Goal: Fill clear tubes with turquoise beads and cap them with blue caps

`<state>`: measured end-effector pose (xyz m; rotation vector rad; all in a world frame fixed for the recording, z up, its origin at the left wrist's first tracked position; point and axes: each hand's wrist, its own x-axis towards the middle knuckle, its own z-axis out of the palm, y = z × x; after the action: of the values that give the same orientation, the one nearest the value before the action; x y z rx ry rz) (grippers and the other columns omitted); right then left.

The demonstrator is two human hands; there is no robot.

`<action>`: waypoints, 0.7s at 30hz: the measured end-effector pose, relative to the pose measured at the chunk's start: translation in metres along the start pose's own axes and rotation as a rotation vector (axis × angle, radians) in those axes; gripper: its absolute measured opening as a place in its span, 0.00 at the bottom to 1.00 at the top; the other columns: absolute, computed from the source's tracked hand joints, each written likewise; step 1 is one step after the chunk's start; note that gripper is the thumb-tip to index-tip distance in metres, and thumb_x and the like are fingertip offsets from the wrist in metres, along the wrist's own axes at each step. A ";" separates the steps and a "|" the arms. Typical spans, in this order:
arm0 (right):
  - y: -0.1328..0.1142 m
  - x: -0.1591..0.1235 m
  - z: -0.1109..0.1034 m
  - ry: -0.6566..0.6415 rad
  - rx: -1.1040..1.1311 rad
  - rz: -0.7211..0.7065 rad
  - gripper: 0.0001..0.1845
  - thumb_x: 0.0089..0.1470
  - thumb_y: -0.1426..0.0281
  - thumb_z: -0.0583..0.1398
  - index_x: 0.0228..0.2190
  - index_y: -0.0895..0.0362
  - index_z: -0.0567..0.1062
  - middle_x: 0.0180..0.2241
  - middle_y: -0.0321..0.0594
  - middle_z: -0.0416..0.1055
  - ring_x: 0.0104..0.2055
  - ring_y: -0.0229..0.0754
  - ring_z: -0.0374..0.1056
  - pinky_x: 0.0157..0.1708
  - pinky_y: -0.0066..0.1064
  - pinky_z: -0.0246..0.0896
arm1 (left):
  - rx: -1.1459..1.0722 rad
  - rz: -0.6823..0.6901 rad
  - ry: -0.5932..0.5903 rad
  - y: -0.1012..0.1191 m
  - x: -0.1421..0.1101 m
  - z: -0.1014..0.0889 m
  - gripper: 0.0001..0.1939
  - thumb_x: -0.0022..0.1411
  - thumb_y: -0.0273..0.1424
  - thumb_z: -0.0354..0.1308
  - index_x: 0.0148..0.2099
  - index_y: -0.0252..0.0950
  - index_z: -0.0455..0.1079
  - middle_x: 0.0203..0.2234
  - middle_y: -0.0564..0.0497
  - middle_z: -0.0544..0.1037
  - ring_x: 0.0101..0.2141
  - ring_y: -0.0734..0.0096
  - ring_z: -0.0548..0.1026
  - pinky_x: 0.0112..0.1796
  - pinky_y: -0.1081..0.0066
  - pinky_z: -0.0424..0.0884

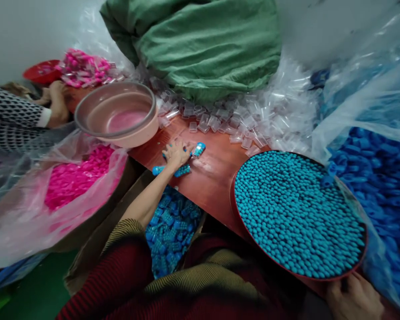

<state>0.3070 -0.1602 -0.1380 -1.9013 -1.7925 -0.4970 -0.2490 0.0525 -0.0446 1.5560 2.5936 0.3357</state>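
Note:
My left hand [176, 153] lies over the table with its fingers spread, touching a few small clear containers filled with blue pieces. One such container [199, 150] with a blue cap sits just right of the fingertips; another blue-capped one [158, 170] lies at the table edge under my wrist. At the lower right my right hand [355, 297] has its fingers curled at the rim of a round red tray [366, 249]. Packed turquoise bead-like pieces [296, 213] fill this tray. Below my left forearm, a box holds many filled blue containers [173, 229].
Empty clear plastic containers [240, 120] are heaped behind, against a green cloth sack [210, 44]. A pink basin [133, 138] stands at left. Pink caps [80, 178] fill a lined box; blue caps [380, 178] fill a bag at right. Another person's hands [58, 102] work at far left.

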 end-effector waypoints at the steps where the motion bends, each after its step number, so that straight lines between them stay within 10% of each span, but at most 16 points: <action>1: -0.002 0.000 -0.001 0.022 -0.042 -0.040 0.10 0.46 0.64 0.55 0.20 0.56 0.69 0.26 0.50 0.72 0.28 0.53 0.67 0.26 0.38 0.55 | 0.017 0.015 -0.004 0.006 0.002 0.003 0.37 0.59 0.57 0.36 0.62 0.41 0.58 0.57 0.37 0.63 0.55 0.40 0.60 0.50 0.41 0.56; 9: -0.010 -0.003 -0.005 0.060 -0.150 -0.075 0.11 0.50 0.65 0.54 0.25 0.58 0.73 0.30 0.49 0.74 0.31 0.50 0.68 0.28 0.36 0.57 | 0.099 0.141 -0.127 0.025 0.007 0.006 0.31 0.58 0.55 0.41 0.54 0.44 0.68 0.53 0.37 0.67 0.56 0.32 0.55 0.48 0.34 0.52; 15: -0.013 -0.001 -0.008 0.034 -0.126 -0.088 0.08 0.48 0.67 0.56 0.24 0.58 0.72 0.30 0.51 0.73 0.32 0.48 0.67 0.30 0.36 0.57 | 0.211 0.167 -0.236 -0.028 -0.040 -0.016 0.29 0.60 0.51 0.43 0.61 0.49 0.60 0.59 0.43 0.62 0.58 0.37 0.55 0.49 0.36 0.56; 21: -0.048 0.016 -0.031 -0.174 -0.084 0.108 0.11 0.53 0.71 0.53 0.32 0.61 0.74 0.34 0.49 0.73 0.39 0.47 0.66 0.40 0.36 0.57 | 0.277 -0.223 -0.447 -0.083 -0.090 -0.047 0.35 0.56 0.52 0.45 0.62 0.42 0.58 0.59 0.40 0.62 0.56 0.45 0.64 0.50 0.51 0.66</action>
<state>0.2619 -0.1627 -0.0990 -2.1446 -1.7873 -0.3850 -0.2868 -0.0710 -0.0210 1.2091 2.4820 -0.3638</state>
